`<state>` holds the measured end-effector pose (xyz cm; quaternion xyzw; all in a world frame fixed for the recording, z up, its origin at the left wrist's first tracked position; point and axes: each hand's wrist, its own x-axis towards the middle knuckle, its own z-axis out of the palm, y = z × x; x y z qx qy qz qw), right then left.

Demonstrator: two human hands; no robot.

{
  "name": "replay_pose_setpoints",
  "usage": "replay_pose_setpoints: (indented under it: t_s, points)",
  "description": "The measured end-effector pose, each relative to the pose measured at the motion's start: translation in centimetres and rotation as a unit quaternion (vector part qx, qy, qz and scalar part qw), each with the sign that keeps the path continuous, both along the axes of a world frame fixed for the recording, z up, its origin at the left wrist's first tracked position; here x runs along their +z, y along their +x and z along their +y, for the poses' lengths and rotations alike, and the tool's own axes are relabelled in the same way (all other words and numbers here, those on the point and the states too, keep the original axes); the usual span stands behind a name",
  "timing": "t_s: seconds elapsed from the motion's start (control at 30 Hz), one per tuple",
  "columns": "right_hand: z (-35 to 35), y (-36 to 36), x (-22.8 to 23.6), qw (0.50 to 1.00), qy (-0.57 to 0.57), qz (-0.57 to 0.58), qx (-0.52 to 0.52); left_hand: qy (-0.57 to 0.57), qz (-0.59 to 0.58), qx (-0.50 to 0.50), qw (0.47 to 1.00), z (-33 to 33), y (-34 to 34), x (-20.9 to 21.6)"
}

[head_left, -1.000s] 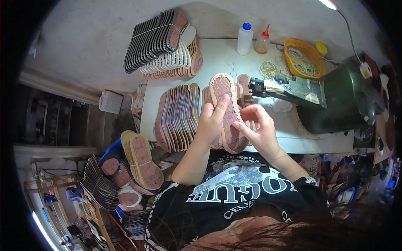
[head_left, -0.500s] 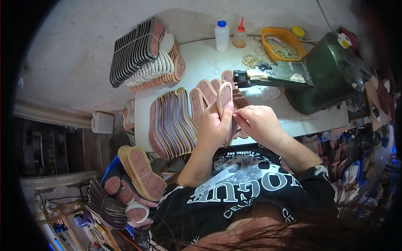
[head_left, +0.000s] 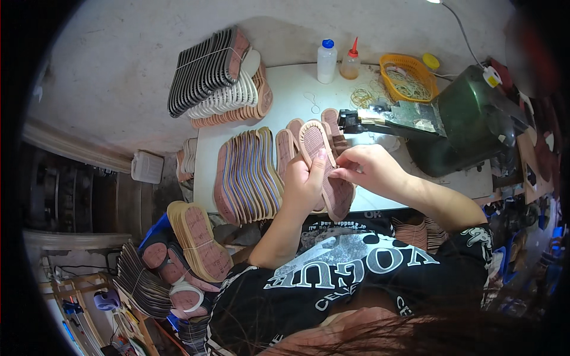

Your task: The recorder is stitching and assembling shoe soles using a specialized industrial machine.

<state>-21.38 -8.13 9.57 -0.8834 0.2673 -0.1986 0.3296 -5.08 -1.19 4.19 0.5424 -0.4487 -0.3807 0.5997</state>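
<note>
My left hand (head_left: 304, 183) grips a pinkish shoe insole (head_left: 313, 140) with a beige rim, its thumb pressed on the face. The rim looks gathered around the rounded end. Against the insole's right edge, the fingers of my right hand (head_left: 375, 169) are pinched together; what lies between them is too small to make out. More loose insoles (head_left: 340, 196) lie under and behind my hands, partly covered. To the left, a row of insoles (head_left: 249, 175) with beige and bluish edges stands packed together on the white table (head_left: 279, 77).
Just beyond my hands is the dark arm (head_left: 380, 120) of a green machine (head_left: 475, 113). A blue-capped bottle (head_left: 326, 62), a red-tipped bottle (head_left: 350, 64) and an orange basket (head_left: 409, 74) of rubber bands stand behind. Tied black-edged insoles (head_left: 205, 74) sit back left; more bundles (head_left: 202, 237) are lower left.
The insole has turned so more of its face shows, and its top end leans further left. My right hand still pinches at its edge. The whole view has shifted slightly.
</note>
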Motion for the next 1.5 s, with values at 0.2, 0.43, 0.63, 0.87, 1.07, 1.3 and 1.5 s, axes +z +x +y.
replay_pose_setpoints:
  t_s: [0.2, 0.43, 0.63, 0.87, 1.07, 1.3, 1.5]
  points:
    - [-0.4, 0.2, -2.2, 0.993, -0.110, -0.035, -0.017, -0.002, -0.077, 0.014, 0.997, -0.6, 0.0, 0.9]
    - [0.4, 1.8, -2.8, 0.957, -0.275, 0.047, -0.078, -0.010, -0.159, 0.040, 0.986, -1.3, -0.5, 0.9]
    - [-1.5, 1.0, -2.4, 0.989, 0.116, -0.067, -0.059, 0.019, -0.087, 0.034, 0.995, -1.3, 0.2, 0.6]
    - [-1.5, 0.7, -4.2, 0.946, 0.264, -0.180, -0.051, 0.023, 0.053, 0.014, 0.998, -1.4, 0.3, 0.6]
    - [-1.6, 1.1, -4.0, 0.965, 0.173, -0.179, -0.079, -0.027, -0.020, 0.066, 0.997, -2.0, -0.6, 0.7]
    - [-1.4, 0.9, -2.6, 0.994, -0.091, -0.009, -0.065, 0.084, -0.155, 0.020, 0.984, -2.1, -0.4, 0.3]
    - [-2.4, 0.8, -2.2, 0.997, 0.037, 0.005, -0.065, 0.059, -0.099, 0.040, 0.992, -2.5, 0.4, -1.2]
